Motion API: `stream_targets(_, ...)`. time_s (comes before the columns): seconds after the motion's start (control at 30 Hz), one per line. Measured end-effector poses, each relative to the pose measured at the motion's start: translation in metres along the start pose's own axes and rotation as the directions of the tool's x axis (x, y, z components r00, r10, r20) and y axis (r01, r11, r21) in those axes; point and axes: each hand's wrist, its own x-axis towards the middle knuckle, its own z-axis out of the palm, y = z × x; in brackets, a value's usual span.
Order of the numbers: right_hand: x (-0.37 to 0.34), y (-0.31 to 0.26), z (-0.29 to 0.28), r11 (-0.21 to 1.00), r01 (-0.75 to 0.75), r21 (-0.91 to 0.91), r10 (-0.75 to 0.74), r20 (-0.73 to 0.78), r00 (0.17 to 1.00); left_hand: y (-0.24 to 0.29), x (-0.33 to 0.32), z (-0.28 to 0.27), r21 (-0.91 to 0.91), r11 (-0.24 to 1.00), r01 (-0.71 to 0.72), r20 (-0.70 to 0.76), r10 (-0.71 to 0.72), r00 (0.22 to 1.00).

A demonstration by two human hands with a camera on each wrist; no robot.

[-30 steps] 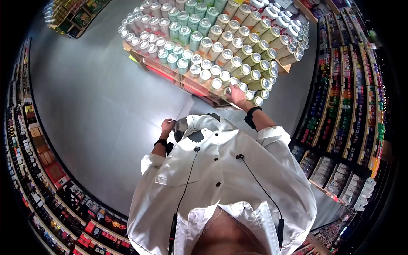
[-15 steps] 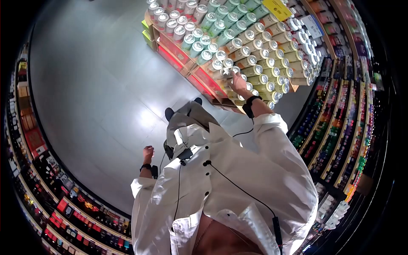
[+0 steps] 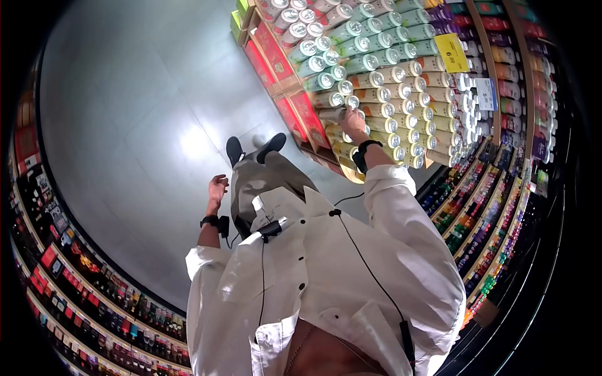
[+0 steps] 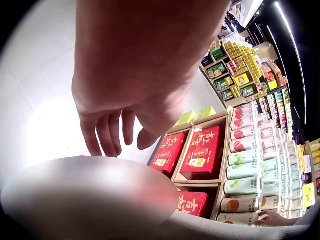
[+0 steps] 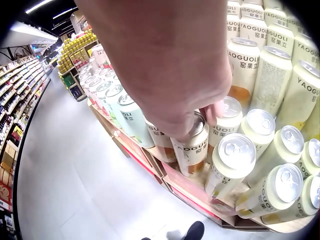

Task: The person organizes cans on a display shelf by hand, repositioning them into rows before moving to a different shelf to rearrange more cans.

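My right hand (image 3: 355, 123) is at the front edge of a stacked display of drink cans. In the right wrist view its fingers pinch the top of a cream can (image 5: 191, 154) with an orange fruit print, standing at the shelf edge. Pale yellow cans (image 5: 234, 157) stand just right of it, and a mint-green can (image 5: 131, 120) stands to the left. My left hand (image 3: 217, 188) hangs low at my side over the floor, holding nothing. In the left wrist view its fingers (image 4: 102, 132) point down, loosely bent.
Red gift boxes (image 4: 202, 150) fill the wooden compartments under the cans. A yellow price card (image 3: 451, 53) and a white one (image 3: 486, 94) stand among the stock. Long shelves of bottles (image 3: 483, 213) curve along the right, and more stocked shelves (image 3: 88, 276) along the left.
The view has turned, and the display now sits closer and further right. My right hand has shifted along the front row to a cream can. My left hand has swung out from my body.
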Motion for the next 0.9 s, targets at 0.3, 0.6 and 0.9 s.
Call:
stream_targets(0.3,-0.003,-0.002,-0.009,0.997,-0.055,0.058,0.054,0.023,0.998,-0.021,-0.006,-0.016,-0.034,0.99,0.14,-0.019,-0.141,0.99)
stream_targets(0.6,-0.001,0.001,-0.012,0.967,-0.14,0.212,0.132,0.052,0.99,-0.008,0.002,-0.021,0.01,0.994,0.111,-0.031,-0.111,0.993)
stream_targets(0.9,0.002,-0.019,-0.044,0.963,0.268,0.024,-0.261,-0.162,0.952,0.027,0.003,-0.008,0.088,0.992,0.086,0.024,-0.088,0.996)
